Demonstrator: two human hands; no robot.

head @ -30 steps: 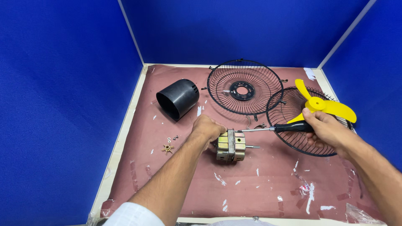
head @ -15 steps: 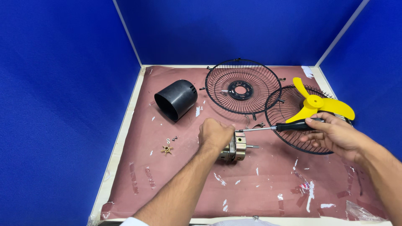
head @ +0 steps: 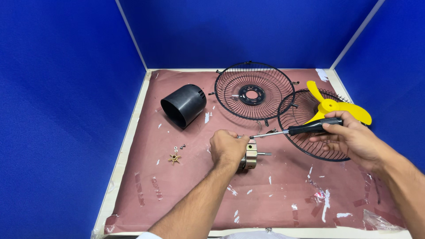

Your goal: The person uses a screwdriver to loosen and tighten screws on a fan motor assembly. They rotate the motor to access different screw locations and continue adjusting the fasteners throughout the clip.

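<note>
Desk point(head: 133, 186) under brown paper, blue screens around. Far left: small screws point(head: 179, 147) and a brass star-shaped piece point(head: 174, 157), loose, apart from the work. Black cylindrical housing point(head: 183, 105) on its side behind. Left hand point(head: 228, 148) now clamps over the metal motor point(head: 250, 156) from above, fingers curled shut on it — a second ago it only steadied the side, motor lying flatter; looks tipped up since. Right hand point(head: 349, 137), fingers wrapped on the black-handled screwdriver point(head: 294, 129), has drawn back slightly — tip at the motor's top edge. Two wire grilles point(head: 252, 90) and yellow blade point(head: 334, 106) behind, untouched
</note>
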